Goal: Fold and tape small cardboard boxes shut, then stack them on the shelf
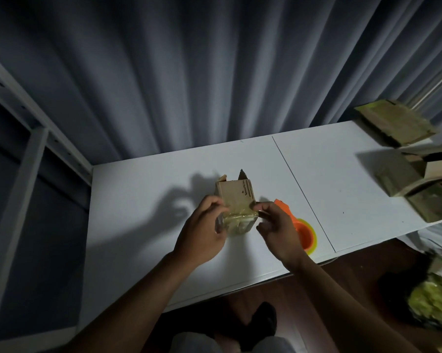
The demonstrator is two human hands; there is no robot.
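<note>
A small cardboard box lies on the white table, its near end covered in shiny tape and its far flaps standing open. My left hand grips the box's left side, fingers curled over its top edge. My right hand touches the right near corner with thumb and fingertips, the other fingers loosely curled. An orange and yellow tape dispenser lies just right of my right hand, partly hidden by it.
Several flattened and part-folded cardboard boxes are piled at the table's far right. A white metal shelf frame stands to the left. Grey curtains hang behind. A yellow-green crumpled heap lies on the floor at right.
</note>
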